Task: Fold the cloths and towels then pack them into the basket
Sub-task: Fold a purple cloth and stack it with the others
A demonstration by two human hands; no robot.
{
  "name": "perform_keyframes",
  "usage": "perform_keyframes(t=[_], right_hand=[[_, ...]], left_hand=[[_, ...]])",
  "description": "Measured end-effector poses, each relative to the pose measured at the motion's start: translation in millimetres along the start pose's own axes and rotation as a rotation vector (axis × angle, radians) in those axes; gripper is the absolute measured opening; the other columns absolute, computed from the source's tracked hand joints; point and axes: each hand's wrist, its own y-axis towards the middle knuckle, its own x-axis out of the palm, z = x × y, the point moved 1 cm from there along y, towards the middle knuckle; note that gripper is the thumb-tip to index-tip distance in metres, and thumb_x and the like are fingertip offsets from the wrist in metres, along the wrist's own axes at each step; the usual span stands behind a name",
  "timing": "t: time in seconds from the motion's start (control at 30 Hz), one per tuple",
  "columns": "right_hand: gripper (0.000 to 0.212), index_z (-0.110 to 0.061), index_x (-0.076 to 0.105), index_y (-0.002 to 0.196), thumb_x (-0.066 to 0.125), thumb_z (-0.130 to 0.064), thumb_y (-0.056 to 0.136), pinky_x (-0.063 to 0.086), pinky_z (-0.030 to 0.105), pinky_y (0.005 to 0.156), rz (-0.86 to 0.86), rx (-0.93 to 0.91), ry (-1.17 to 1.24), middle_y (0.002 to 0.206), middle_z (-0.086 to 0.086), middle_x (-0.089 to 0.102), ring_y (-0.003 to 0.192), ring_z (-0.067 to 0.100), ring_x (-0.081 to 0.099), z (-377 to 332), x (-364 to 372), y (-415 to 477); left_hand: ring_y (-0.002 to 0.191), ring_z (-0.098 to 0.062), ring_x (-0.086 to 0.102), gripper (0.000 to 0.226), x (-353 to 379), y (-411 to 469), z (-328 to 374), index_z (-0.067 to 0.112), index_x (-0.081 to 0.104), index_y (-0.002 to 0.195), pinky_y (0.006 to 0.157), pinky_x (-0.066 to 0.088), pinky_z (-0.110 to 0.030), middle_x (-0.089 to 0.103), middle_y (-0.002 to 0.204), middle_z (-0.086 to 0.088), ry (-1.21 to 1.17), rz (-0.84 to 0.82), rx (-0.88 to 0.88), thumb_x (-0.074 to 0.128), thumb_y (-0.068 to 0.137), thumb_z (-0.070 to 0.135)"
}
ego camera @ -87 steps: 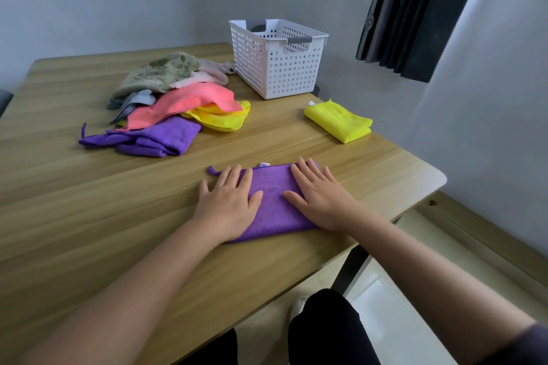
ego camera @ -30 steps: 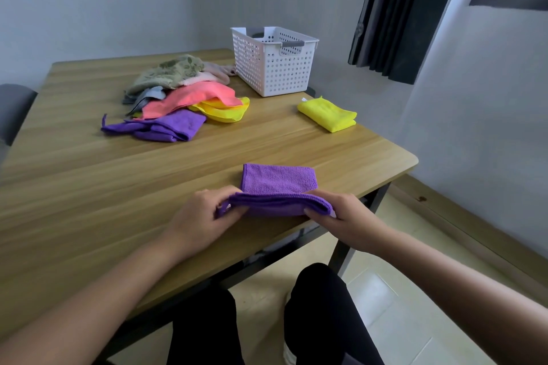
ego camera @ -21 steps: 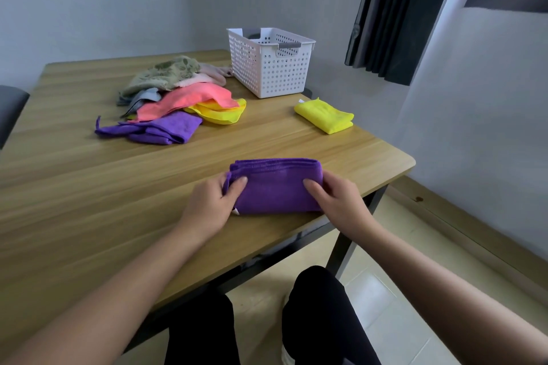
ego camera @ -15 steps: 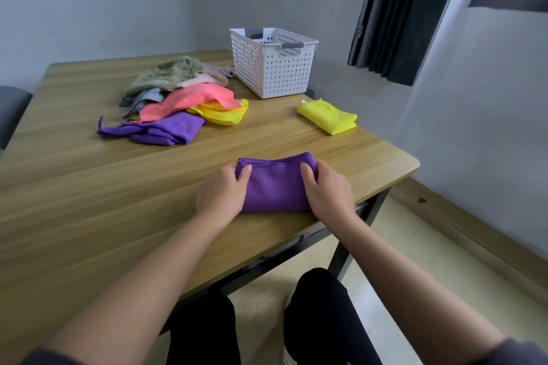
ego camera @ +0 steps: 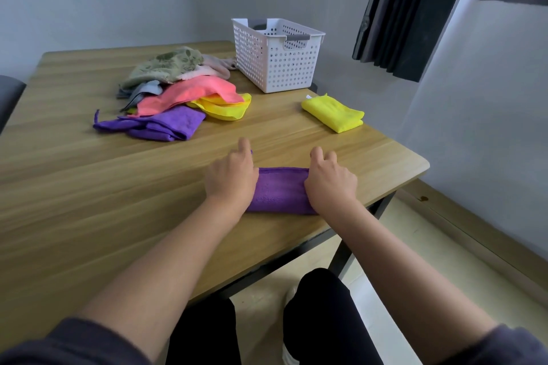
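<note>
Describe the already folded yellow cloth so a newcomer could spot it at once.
Start at the white perforated basket at the table's far edge. Just in front of it, towards the right edge, lies the folded yellow cloth, alone. Unlike the loose yellow cloth in the heap left of the basket, it is a neat rectangle touching nothing else.

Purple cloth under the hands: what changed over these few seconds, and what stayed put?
The purple cloth, earlier spread flat, was lifted at its near edge and folded away from the person. Now a narrow band, it is pressed at its ends by the left hand and right hand. The folded yellow cloth, pile and basket stayed put.
</note>
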Motion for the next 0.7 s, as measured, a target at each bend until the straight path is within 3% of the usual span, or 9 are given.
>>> perform_keyframes(t=[0.07, 0.17, 0.23, 0.3, 0.4, 0.47, 0.57, 0.7], right_hand=[[0.045, -0.015, 0.043, 0.125, 0.048, 0.0, 0.083, 0.04, 0.037, 0.076, 0.183, -0.159, -0.048, 0.123, 0.009, 0.045, 0.104, 0.03, 0.049, 4.5, 6.2, 0.7], [0.041, -0.012, 0.061, 0.107, 0.051, 0.007, 0.072, 0.042, 0.037, 0.077, 0.418, -0.457, 0.039, 0.113, 0.01, 0.057, 0.098, 0.032, 0.057, 11.8, 11.7, 7.1], [0.034, -0.01, 0.066, 0.1, 0.042, -0.001, 0.077, 0.045, 0.033, 0.077, 0.379, -0.638, 0.125, 0.108, 0.009, 0.063, 0.093, 0.03, 0.062, 13.0, 10.0, 5.3], [0.038, -0.008, 0.067, 0.109, 0.035, -0.011, 0.087, 0.048, 0.033, 0.087, 0.168, -0.769, 0.149, 0.12, 0.009, 0.064, 0.104, 0.028, 0.063, 12.8, 12.4, 2.7], [0.04, -0.012, 0.057, 0.129, 0.035, -0.024, 0.098, 0.029, 0.025, 0.109, -0.086, -0.762, 0.152, 0.143, 0.002, 0.047, 0.133, 0.017, 0.043, 20.7, 17.2, 0.1], [0.033, -0.013, 0.059, 0.126, 0.046, -0.023, 0.097, 0.029, 0.019, 0.104, -0.124, -0.729, 0.158, 0.142, 0.001, 0.049, 0.13, 0.015, 0.045, 22.8, 10.7, 5.4], [0.037, -0.016, 0.054, 0.124, 0.058, -0.026, 0.089, 0.037, 0.029, 0.094, -0.199, -0.665, 0.145, 0.128, 0.004, 0.057, 0.116, 0.023, 0.053, 12.4, -1.6, 19.0], [0.067, -0.02, 0.036, 0.141, 0.065, -0.035, 0.083, 0.038, 0.031, 0.099, -0.438, -0.569, 0.0, 0.136, 0.002, 0.048, 0.121, 0.023, 0.046, -1.6, -13.6, 40.2]], left_hand=[[0.064, -0.025, 0.06, 0.022, 5.0, -6.4, -7.1, 0.014, 0.057, 0.087, 0.05, 0.04, -0.03, 0.058, 0.076, -0.003, 0.081, 0.265, 0.273, 0.073, 0.073, 0.009], [0.08, -0.024, 0.059, 0.012, 17.1, -11.0, -20.2, 0.015, 0.064, 0.075, 0.067, 0.037, -0.036, 0.064, 0.09, -0.003, 0.026, 0.416, 0.553, 0.067, 0.075, 0.003], [0.087, -0.024, 0.062, 0.009, 18.1, -11.5, -25.3, 0.016, 0.068, 0.073, 0.075, 0.038, -0.037, 0.067, 0.094, -0.001, -0.041, 0.328, 0.61, 0.065, 0.078, 0.01], [0.085, -0.02, 0.065, 0.012, 17.8, -7.3, -28.1, 0.02, 0.071, 0.073, 0.082, 0.041, -0.037, 0.07, 0.086, 0.004, -0.131, 0.196, 0.556, 0.06, 0.079, 0.021], [0.092, -0.016, 0.063, 0.021, 14.7, -0.8, -31.8, 0.025, 0.068, 0.09, 0.085, 0.037, -0.034, 0.069, 0.095, 0.01, -0.287, -0.08, 0.396, 0.05, 0.09, 0.035], [0.1, -0.016, 0.059, 0.022, 16.4, 3.5, -36.9, 0.026, 0.061, 0.108, 0.082, 0.04, -0.03, 0.065, 0.109, 0.01, -0.389, -0.2, 0.3, 0.055, 0.091, 0.038], [0.113, -0.019, 0.054, 0.044, 13.2, 16.0, -35.5, 0.024, 0.051, 0.128, 0.091, 0.043, -0.032, 0.059, 0.125, 0.005, -0.421, -0.397, 0.236, 0.062, 0.087, 0.035], [0.09, -0.02, 0.057, 0.013, 4.0, 35.9, -21.7, 0.02, 0.063, 0.095, 0.071, 0.041, -0.027, 0.062, 0.094, -0.001, -0.393, -0.616, 0.241, 0.064, 0.083, 0.023]])
